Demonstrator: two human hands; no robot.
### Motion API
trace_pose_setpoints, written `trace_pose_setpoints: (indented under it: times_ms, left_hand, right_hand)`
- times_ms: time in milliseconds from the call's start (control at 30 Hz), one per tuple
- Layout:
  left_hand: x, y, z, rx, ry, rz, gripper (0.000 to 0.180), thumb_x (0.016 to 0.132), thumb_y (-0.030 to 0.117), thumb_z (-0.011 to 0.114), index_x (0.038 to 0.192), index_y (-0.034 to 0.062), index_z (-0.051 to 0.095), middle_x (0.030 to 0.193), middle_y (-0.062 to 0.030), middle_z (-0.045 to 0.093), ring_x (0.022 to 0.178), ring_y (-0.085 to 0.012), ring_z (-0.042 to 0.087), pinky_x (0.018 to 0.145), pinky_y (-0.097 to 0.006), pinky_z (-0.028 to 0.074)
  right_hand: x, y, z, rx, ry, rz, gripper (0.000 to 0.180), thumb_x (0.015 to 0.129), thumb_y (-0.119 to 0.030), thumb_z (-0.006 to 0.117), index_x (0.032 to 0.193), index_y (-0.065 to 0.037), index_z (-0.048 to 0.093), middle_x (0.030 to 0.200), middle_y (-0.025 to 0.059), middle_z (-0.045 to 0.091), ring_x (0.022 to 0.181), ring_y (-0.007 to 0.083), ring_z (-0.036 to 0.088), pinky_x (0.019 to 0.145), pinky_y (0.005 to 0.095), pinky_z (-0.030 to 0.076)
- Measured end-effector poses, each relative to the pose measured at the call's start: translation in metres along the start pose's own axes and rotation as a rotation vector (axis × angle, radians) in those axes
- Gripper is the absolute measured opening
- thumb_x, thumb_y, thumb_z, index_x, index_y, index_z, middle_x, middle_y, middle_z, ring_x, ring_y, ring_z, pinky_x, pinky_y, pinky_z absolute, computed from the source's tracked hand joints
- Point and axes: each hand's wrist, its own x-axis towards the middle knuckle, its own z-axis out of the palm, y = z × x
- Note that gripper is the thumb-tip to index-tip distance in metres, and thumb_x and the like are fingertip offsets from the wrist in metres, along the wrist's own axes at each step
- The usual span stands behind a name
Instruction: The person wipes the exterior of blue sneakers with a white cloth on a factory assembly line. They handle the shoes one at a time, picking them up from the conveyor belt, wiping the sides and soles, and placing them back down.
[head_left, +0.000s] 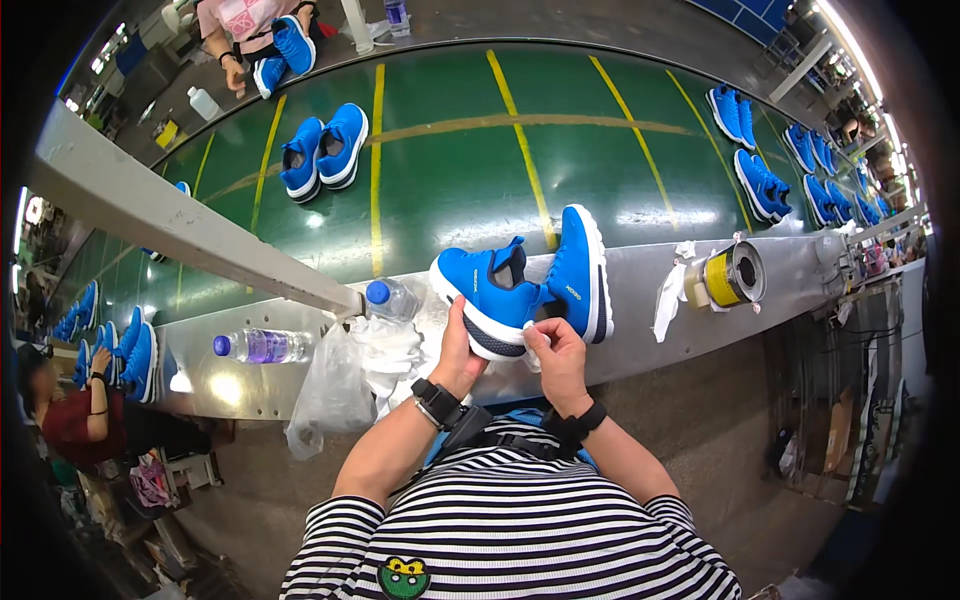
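My left hand (460, 358) is closed around the sole of a blue sneaker (487, 285), holding it tilted over the metal edge of the bench. The shoe has a white midsole with a dark patterned heel section. At its heel, my right hand (560, 362) is pinched on a small piece of white cloth (532, 360), mostly covered by the fingers. Just right of the held shoe, a second blue sneaker (580, 275) rests on the metal ledge, its white sole facing right.
A green conveyor belt (440, 190) with yellow lines carries pairs of blue sneakers (325, 150). Along the metal ledge are a water bottle (270, 346), a plastic bag (335, 385), white rags (395, 350) and a yellow can (733, 273). A white post (190, 215) slants across the left. Co-workers (85, 420) handle shoes nearby.
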Motion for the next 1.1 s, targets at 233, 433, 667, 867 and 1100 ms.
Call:
trace_pose_setpoints:
  times_ms: [233,433,667,867,1100]
  left_hand:
    - [0.001,0.003,-0.002,-0.052,-0.040,-0.069,0.052,0.089,0.043,0.036,0.124,0.0053,0.037,0.123,-0.0122,0.047,0.110,-0.0278,0.048,0.094,-0.041,0.038]
    - [-0.002,0.003,-0.005,-0.106,-0.187,-0.221,0.055,0.088,0.046,0.030,0.118,0.0015,0.045,0.113,-0.0188,0.053,0.101,-0.0345,0.053,0.089,-0.049,0.042]
    - [0.009,0.001,-0.011,-0.094,-0.348,-0.152,0.063,0.086,0.048,0.026,0.120,-0.0022,0.042,0.110,-0.0214,0.053,0.101,-0.0348,0.052,0.087,-0.051,0.042]
    - [0.006,-0.022,-0.016,-0.197,-0.134,-0.109,0.066,0.083,0.051,0.028,0.122,-0.0012,0.039,0.112,-0.0223,0.050,0.101,-0.0346,0.052,0.086,-0.051,0.042]
    - [-0.010,-0.058,-0.001,-0.154,-0.041,0.071,0.072,0.080,0.056,0.037,0.125,-0.0004,0.036,0.119,-0.0226,0.045,0.106,-0.0354,0.048,0.090,-0.053,0.038]
  right_hand:
    - [0.009,0.009,-0.007,0.191,0.014,0.146,0.008,0.081,-0.008,0.060,0.084,-0.003,0.054,0.075,-0.0012,0.055,0.068,0.0055,0.050,0.063,0.0189,0.040]
    - [0.026,0.002,-0.051,0.009,0.089,0.125,0.006,0.080,-0.006,0.059,0.084,-0.002,0.056,0.073,0.0005,0.055,0.066,0.0066,0.051,0.059,0.0205,0.042]
    - [0.099,-0.014,-0.209,-0.608,0.424,-0.174,0.016,0.078,-0.010,0.059,0.090,-0.002,0.054,0.078,0.0079,0.056,0.073,0.0155,0.053,0.066,0.0280,0.043]
    - [0.127,-0.009,-0.208,-1.017,0.181,-0.350,0.063,0.069,-0.026,0.070,0.118,0.000,0.040,0.113,0.0203,0.046,0.105,0.0298,0.046,0.089,0.0391,0.036]
    - [0.120,0.032,-0.135,-0.739,-0.118,0.065,0.096,0.062,-0.044,0.073,0.127,0.009,0.025,0.114,0.0280,0.043,0.109,0.0342,0.044,0.091,0.0391,0.036]
